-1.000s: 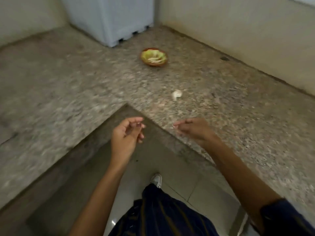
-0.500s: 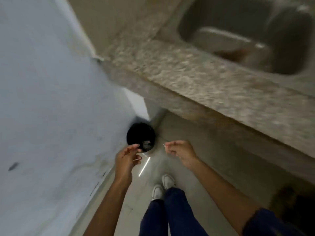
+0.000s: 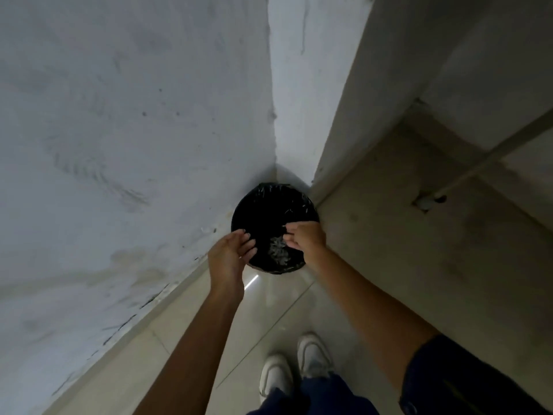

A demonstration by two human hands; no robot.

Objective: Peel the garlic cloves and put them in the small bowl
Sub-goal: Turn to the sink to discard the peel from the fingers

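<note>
Both hands over black-lined bin [image 3: 269, 211] holding pale scraps; left hand [image 3: 229, 256] relaxed apart, right hand [image 3: 305, 239] curled, contents indiscernible.

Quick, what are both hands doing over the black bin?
Left hand: open, fingers relaxed over the black bin, holding nothing seen.
Right hand: fingers curled; anything pinched cannot be told.
</note>
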